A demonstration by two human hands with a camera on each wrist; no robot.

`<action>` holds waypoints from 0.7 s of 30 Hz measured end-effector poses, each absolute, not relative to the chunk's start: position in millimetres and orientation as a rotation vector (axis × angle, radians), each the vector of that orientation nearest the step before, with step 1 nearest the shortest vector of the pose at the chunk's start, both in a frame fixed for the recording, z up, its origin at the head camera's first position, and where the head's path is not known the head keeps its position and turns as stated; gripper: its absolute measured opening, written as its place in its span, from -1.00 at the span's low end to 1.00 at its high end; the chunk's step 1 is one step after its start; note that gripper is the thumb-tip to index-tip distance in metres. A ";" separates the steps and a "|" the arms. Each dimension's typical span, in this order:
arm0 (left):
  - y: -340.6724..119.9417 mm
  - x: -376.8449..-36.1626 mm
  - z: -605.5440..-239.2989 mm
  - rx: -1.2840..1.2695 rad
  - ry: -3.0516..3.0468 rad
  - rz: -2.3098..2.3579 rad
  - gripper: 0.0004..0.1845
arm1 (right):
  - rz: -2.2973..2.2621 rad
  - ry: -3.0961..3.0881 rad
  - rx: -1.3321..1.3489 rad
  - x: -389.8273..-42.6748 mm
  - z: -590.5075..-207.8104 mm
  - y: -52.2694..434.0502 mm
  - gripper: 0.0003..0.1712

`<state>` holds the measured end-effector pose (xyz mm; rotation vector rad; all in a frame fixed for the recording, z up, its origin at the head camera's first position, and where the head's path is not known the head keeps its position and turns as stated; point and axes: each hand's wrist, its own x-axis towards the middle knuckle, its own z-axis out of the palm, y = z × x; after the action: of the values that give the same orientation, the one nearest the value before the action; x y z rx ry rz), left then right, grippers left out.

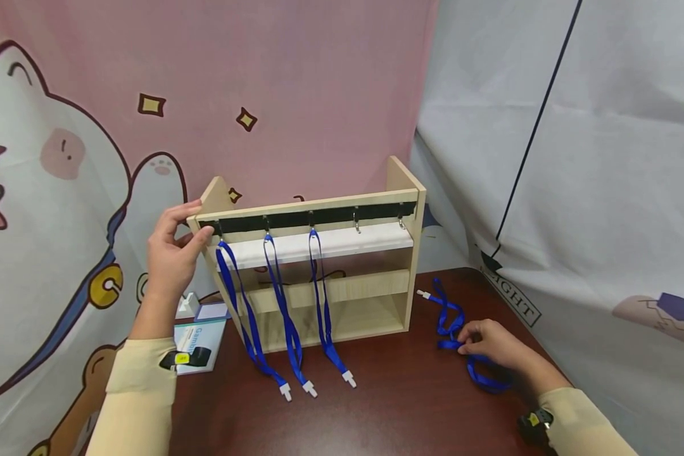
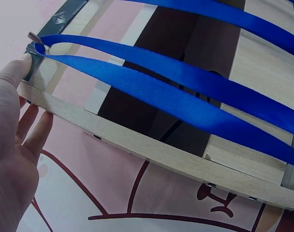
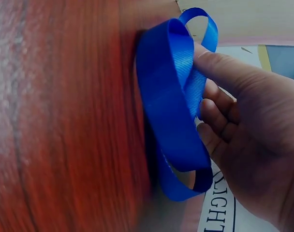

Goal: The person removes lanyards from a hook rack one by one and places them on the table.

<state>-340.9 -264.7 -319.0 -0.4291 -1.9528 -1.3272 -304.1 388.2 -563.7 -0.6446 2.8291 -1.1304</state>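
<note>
The left hand (image 1: 173, 253) is up at the top left corner of the wooden rack (image 1: 319, 278), thumb on the front edge and fingers curled round behind the side panel, gripping that corner; the left wrist view shows the thumb tip pressed right beside the first hook (image 2: 33, 37). Along the rack's black strip (image 1: 308, 218) three blue lanyards (image 1: 287, 310) hang side by side from the left-hand hooks, their white clips (image 1: 308, 387) lying on the dark red worktop (image 1: 376, 405) in front of the rack. Two hooks (image 1: 356, 220) further right on the strip carry nothing. Over to the right, a loose blue lanyard (image 1: 450, 316) lies in a tangle on the worktop, just beside the rack's right end, its white clip (image 1: 424, 294) pointing toward the rack. The right hand (image 1: 490, 345) is down on that tangle, and the right wrist view shows thumb and fingers pinching a folded loop of the strap (image 3: 171, 111) against the worktop's edge. Beside the left forearm, a small teal booklet (image 1: 196, 342) lies on the worktop. A pink cartoon backdrop (image 1: 63, 158) hangs behind it all.
</note>
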 end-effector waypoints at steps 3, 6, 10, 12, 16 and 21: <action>-264.7 -341.1 -318.9 -0.417 -1.957 -1.322 -0.58 | -1.141 2.843 -0.624 -303.3 -562.5 389.1 -0.82; -264.7 -341.2 -318.9 -0.412 -1.961 -1.317 -0.58 | -1.130 2.855 -0.611 -302.7 -560.3 388.9 -0.79; -265.1 -341.1 -319.0 -0.414 -1.963 -1.315 -0.58 | -1.140 2.848 -0.591 -302.6 -557.3 387.5 -0.76; -264.9 -340.9 -318.7 -0.413 -1.962 -1.318 -0.58 | -1.156 2.838 -0.579 -302.4 -555.3 386.1 -0.75; -264.6 -340.3 -318.1 -0.421 -1.959 -1.332 -0.57 | -1.219 2.821 -0.576 -301.2 -548.4 379.4 -0.76; -263.8 -338.9 -318.0 -0.427 -1.959 -1.336 -0.58 | -1.294 2.869 -0.603 -299.8 -536.8 358.5 -0.78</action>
<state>-338.9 -263.8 -318.0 -0.4269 -1.9587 -1.3362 -299.8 358.5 -536.8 -0.6029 2.8685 -1.2944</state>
